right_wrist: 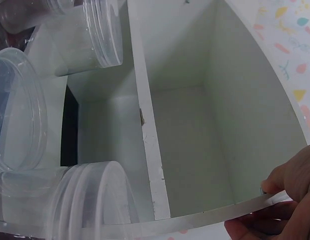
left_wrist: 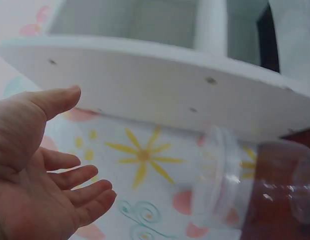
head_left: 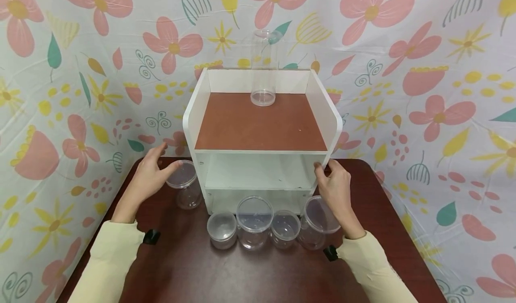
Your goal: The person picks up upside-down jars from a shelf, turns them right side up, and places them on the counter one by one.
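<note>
A small white shelf unit (head_left: 258, 170) with a brown top board stands on the table. My right hand (head_left: 334, 184) grips the front edge of its right side panel; in the right wrist view the thumb is on the inner face and the fingers (right_wrist: 255, 226) are outside. My left hand (head_left: 149, 177) is held with fingers spread beside the unit's left panel. In the head view its thumb overlaps the rim of a clear lidded jar (head_left: 188, 195). The left wrist view shows the palm with nothing in it and the jar (left_wrist: 220, 180) apart from the fingers.
In front of the unit stand a short jar (head_left: 222, 231), a tall jar (head_left: 254, 224), another small jar (head_left: 285, 229) and a larger jar (head_left: 314, 231), all clear. A tall clear cylinder (head_left: 263, 83) stands on the top board. Flowered cloth (head_left: 403, 92) hangs behind the dark table (head_left: 242, 280).
</note>
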Demonstrator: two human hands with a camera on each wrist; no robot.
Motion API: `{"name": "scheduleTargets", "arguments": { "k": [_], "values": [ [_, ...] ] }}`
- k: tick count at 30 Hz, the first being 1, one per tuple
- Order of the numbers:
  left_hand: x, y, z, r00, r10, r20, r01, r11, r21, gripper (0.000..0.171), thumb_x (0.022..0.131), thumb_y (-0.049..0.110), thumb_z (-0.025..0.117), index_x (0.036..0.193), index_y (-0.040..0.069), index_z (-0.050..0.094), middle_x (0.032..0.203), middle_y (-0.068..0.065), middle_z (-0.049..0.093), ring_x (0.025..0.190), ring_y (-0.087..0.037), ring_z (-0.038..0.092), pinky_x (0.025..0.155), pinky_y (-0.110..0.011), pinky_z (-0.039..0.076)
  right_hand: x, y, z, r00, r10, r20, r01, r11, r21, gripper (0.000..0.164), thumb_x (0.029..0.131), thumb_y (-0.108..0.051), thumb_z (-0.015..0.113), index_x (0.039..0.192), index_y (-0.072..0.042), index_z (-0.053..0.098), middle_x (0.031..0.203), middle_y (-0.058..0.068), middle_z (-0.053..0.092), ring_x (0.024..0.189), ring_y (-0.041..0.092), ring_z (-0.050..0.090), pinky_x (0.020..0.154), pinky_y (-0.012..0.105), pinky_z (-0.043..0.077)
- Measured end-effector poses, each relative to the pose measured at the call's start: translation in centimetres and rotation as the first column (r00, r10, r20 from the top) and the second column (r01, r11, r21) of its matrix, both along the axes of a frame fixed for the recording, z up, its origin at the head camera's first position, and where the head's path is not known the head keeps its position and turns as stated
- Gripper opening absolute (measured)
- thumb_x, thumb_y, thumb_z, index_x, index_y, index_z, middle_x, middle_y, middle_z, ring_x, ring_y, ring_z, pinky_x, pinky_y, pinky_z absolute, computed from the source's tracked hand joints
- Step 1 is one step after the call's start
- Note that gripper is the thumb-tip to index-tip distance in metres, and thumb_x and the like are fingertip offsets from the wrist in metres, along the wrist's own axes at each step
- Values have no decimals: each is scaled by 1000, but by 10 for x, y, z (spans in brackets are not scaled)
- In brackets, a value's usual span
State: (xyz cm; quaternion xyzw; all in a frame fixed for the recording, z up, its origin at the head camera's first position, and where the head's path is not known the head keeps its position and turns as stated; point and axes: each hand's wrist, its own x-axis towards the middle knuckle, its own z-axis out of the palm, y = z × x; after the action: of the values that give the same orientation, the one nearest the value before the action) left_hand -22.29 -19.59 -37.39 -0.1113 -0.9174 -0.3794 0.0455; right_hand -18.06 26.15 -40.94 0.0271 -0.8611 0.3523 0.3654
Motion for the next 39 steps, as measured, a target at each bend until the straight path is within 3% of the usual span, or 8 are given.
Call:
{"name": "scheduleTargets", "arguments": {
  "k": [5,11,17,23,25,32,35,39],
  "values": [
    [16,10,22,999,-28,-39,33,993,117,81,103,32,65,161,-5,22,159,-29,31,143,-48,37,109,-64,38,0,0,0,1000,-2,2,2,1000,1,13,95,-4,67,84,4,68,75,17,68,63,28,63,57,20,41],
    [30,18,43,995,-44,-87,59,981,183,77,104,27,65,162,-1,22,161,-25,31,146,-43,36,110,-61,38,-1,0,0,1000,1,-3,-1,1000,-2,15,95,-3,67,82,4,67,74,17,66,62,28,62,57,27,42],
    [41,29,59,983,-33,-181,77,967,242,73,102,18,67,162,4,28,160,-20,36,145,-38,40,110,-57,40,0,0,0,1000,1,-8,-1,1000,-5,17,95,-4,67,80,3,65,70,16,61,58,26,54,55,28,38],
    [50,43,79,960,-35,-278,130,934,333,68,100,5,67,160,3,35,157,-15,40,141,-32,46,107,-27,45,-1,0,0,1000,1,-10,-1,1000,-4,16,94,-4,67,81,4,67,71,16,63,59,27,56,55,27,38],
    [51,48,87,951,-33,-309,152,916,370,66,99,1,66,158,2,37,155,-13,43,140,-30,47,105,-20,44,-1,0,1,1000,1,-10,-1,1000,-3,15,94,-4,68,82,4,67,72,16,64,59,27,57,55,26,39],
    [53,69,111,937,-33,-347,201,866,459,65,99,0,65,158,2,38,154,-7,45,140,-22,47,112,-34,41,-2,0,2,1000,-1,-10,1,1000,-4,13,94,-4,68,84,6,69,74,17,66,61,29,61,56,22,40],
    [49,80,120,938,-69,-339,226,863,452,66,100,4,66,159,3,36,157,-7,43,142,-23,45,114,-37,39,-2,0,2,1000,1,-17,-1,1000,-4,13,94,-3,68,85,6,69,74,17,67,61,29,62,56,21,40],
    [36,90,133,955,-113,-273,227,873,432,68,102,14,66,161,9,32,161,-4,39,145,-19,43,116,-39,37,-2,-1,2,1000,6,-18,-6,1000,-10,12,94,-3,68,85,5,69,73,17,66,60,28,60,56,17,37]
  ]
}}
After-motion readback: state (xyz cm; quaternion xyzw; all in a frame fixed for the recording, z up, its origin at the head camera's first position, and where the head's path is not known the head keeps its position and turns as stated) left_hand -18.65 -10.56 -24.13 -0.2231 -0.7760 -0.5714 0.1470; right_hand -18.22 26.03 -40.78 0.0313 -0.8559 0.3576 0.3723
